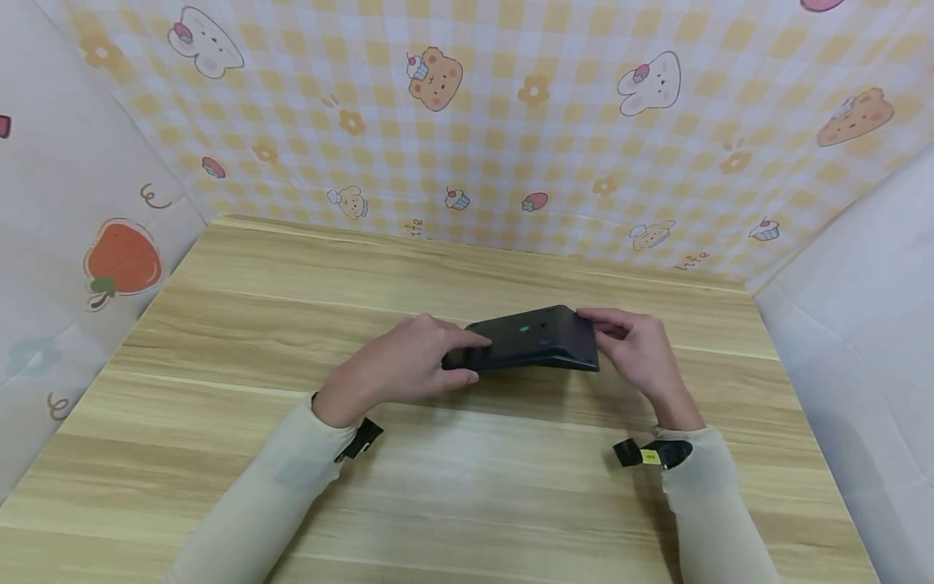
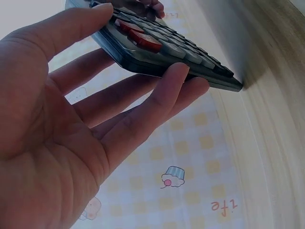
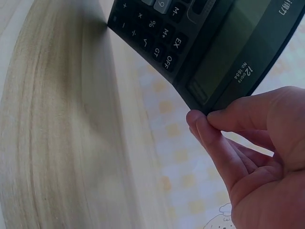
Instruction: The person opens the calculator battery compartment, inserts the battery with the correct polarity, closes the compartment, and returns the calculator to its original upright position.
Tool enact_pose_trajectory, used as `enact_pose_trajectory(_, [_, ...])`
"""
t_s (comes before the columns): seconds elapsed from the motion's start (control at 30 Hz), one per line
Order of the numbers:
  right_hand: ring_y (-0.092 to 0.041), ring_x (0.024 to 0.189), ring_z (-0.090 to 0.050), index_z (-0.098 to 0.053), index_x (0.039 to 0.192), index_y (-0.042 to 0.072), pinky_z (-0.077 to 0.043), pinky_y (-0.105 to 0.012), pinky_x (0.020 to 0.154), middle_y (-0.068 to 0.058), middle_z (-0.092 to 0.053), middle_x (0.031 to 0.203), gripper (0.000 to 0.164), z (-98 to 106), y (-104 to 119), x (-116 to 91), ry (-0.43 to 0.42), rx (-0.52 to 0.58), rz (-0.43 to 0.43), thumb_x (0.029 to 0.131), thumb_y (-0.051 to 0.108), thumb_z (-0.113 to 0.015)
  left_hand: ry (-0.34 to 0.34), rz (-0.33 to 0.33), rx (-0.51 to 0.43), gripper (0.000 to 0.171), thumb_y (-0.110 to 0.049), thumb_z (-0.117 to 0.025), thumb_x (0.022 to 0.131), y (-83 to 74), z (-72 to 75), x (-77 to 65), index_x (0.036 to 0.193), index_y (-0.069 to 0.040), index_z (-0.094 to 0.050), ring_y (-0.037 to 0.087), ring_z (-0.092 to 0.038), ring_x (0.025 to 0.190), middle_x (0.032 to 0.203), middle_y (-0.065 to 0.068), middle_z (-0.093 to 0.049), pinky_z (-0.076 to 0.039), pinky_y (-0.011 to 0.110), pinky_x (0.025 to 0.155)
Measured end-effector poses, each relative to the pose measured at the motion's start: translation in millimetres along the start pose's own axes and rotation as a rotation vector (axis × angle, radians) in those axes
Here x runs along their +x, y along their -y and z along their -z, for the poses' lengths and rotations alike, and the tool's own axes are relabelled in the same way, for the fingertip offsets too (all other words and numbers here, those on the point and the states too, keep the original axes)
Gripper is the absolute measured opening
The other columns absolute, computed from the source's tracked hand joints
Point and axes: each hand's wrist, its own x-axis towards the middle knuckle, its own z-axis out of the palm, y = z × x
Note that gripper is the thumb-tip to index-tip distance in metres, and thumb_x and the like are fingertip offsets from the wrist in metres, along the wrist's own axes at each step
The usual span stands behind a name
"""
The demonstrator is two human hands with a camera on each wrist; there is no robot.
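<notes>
A black calculator (image 1: 511,337) is tilted up over the wooden table, its back facing the head camera. In the left wrist view its keys show, two of them red (image 2: 143,40). The left hand (image 1: 412,357) grips one end, thumb on the key side and fingers against the back. At the other end, the right hand (image 1: 642,349) pinches a corner beside the display (image 3: 224,52) between thumb and fingertips. One lower edge of the calculator appears to touch the table in both wrist views.
The wood-grain table (image 1: 452,495) spreads around the hands. Behind it rises a yellow checked cloth (image 1: 481,146) with cartoon prints. White sheets (image 1: 861,308) stand at both sides. Each wrist carries a black strap (image 1: 671,454).
</notes>
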Motion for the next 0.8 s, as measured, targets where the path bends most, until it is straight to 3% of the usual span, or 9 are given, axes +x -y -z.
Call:
enact_pose_trajectory(0.13, [-0.031,0.104,-0.077,-0.081,0.129,0.001,-0.053,-0.012,0.075,-0.021,-0.078,0.125,0.036,2.3,1.6,-0.4,-0.019,0.007,0.007,0.099,-0.014,-0.067,-0.012,-0.027,0.011,0.042,-0.023,-0.078,0.106,-0.7,0.9,-1.0,0.145,-0.009,-0.073,0.021,-0.075,0.112,0.136,0.012,-0.075,-0.060,0.039,0.095])
enact_pose_trajectory(0.33, [-0.001,0.095,-0.071,-0.082,0.128,0.001,-0.049,-0.017,0.060,-0.022,-0.078,0.125,0.035,5.2,1.7,-1.0,-0.035,0.015,0.014,0.099,-0.012,-0.066,-0.061,-0.053,0.039,0.041,-0.020,-0.074,0.109,-2.1,1.7,-3.0,0.148,-0.008,-0.071,0.025,-0.075,0.118,0.135,0.013,-0.075,-0.061,0.042,0.098])
enact_pose_trajectory(0.43, [0.008,0.094,-0.067,-0.081,0.129,0.000,-0.050,-0.016,0.060,-0.023,-0.077,0.126,0.033,6.5,1.2,-1.1,-0.031,0.028,0.026,0.101,-0.010,-0.066,-0.092,-0.048,0.044,0.040,-0.019,-0.071,0.110,-3.2,3.3,-3.8,0.149,-0.008,-0.070,0.024,-0.076,0.115,0.134,0.013,-0.076,-0.062,0.041,0.095])
enact_pose_trajectory(0.6, [0.008,0.096,-0.071,-0.080,0.128,-0.002,-0.056,-0.014,0.073,-0.022,-0.079,0.121,0.028,7.8,1.2,-0.8,-0.029,0.074,0.054,0.103,-0.008,-0.070,-0.124,-0.034,0.047,0.039,-0.016,-0.069,0.111,-4.5,6.3,-3.3,0.149,-0.006,-0.069,0.028,-0.075,0.120,0.135,0.014,-0.076,-0.061,0.044,0.099])
enact_pose_trajectory(0.8, [-0.001,0.094,-0.078,-0.077,0.130,-0.007,-0.061,-0.019,0.082,-0.024,-0.080,0.112,0.028,9.1,1.6,-1.2,-0.019,0.180,0.099,0.103,-0.010,-0.071,-0.161,-0.008,0.030,0.039,-0.010,-0.068,0.111,-4.0,6.7,-2.3,0.149,-0.002,-0.067,0.027,-0.075,0.119,0.137,0.016,-0.075,-0.061,0.043,0.098])
